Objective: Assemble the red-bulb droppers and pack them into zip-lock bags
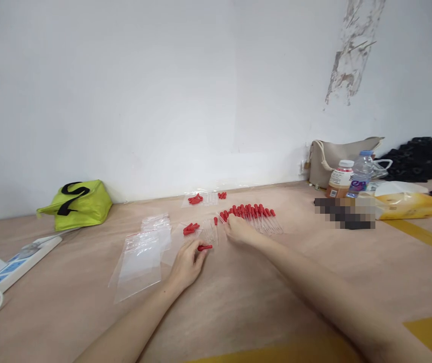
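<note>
Between the thumb and fingers of my left hand [187,262] is a red rubber dropper bulb [205,247], pointing right. My right hand [238,229] is pinched around a thin clear dropper tube [221,217]; its fingertips are partly hidden. Beside it on the right lies a row of assembled droppers [256,212], with red bulbs at the far end and clear tubes toward me. A single dropper [216,222] lies just left of my right hand. Loose red bulbs [191,229] and bare clear tubes [209,232] lie beyond my left hand.
Clear zip bags [140,262] lie left of my left hand. Another bag [210,199] with red bulbs and tubes is near the wall. A lime-green bag [82,204] and power strip [22,267] are at left; bottles [340,180], tissues [409,204] and a beige bag [318,166] at right.
</note>
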Demonstrator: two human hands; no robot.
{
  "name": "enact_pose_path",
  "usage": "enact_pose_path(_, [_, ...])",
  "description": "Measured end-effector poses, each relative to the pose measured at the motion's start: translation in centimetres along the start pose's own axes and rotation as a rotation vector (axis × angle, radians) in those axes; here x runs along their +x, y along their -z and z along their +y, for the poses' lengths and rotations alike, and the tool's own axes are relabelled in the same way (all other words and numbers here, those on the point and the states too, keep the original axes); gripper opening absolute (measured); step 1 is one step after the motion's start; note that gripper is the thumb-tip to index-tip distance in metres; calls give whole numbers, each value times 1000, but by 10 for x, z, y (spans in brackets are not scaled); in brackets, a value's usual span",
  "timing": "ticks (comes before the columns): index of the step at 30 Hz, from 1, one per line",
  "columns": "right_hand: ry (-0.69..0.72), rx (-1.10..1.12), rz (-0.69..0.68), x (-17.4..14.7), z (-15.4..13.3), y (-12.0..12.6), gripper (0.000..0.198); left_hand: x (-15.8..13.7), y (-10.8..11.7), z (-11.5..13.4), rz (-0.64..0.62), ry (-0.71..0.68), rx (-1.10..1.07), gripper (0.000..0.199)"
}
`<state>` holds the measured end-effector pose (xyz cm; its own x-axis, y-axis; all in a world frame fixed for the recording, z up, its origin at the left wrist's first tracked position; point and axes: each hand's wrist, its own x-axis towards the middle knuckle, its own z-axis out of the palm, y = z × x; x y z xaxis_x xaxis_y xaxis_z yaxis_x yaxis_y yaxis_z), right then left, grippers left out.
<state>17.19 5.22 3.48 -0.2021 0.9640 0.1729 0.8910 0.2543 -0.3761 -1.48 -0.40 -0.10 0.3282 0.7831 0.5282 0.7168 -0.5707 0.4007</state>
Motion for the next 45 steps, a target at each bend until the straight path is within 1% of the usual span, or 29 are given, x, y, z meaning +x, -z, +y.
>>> enact_pose_path(2, [114,61,-2,-21,22,4,26,-1,-5,5,-33,18,-57,9])
enact_pose_path(3, [234,148,24,-31,32,3,24,-1,-7,7,-39,25,-85,9])
enact_pose_path(4, [321,218,64,-41,42,2,24,-1,-9,8,-41,31,-108,9])
enact_pose_path(5, [370,257,107,-49,50,0,26,-1,-10,8,-44,38,-126,10])
enact_pose_path(7, [432,272,176,-61,60,-5,28,-1,-12,9,-53,48,-152,12])
enact_pose_path(10, [481,223,220,-69,62,-9,27,-2,-12,8,-57,53,-169,17])
enact_pose_path(16, [526,187,219,-68,49,-9,27,-2,-11,8,-61,35,-147,18])
enact_pose_path(24, [557,206,183,-66,46,-12,25,-3,-12,10,-51,9,-113,19])
enact_pose_path(30, [540,230,164,-67,42,-12,22,-2,-12,15,-18,32,-152,20])
enact_pose_path(35, [521,263,79,-67,41,-13,20,-4,-12,17,12,-22,-142,18])
enact_pose_path(39, [531,247,56,-66,43,-10,19,-6,-10,17,-35,-85,-128,19])
enact_pose_path(43, [549,122,59,-66,44,-6,20,-7,-8,19,-136,-149,-83,23])
enact_pose_path(45, [557,66,73,-67,44,-5,21,-7,-7,21,-166,-174,-55,23])
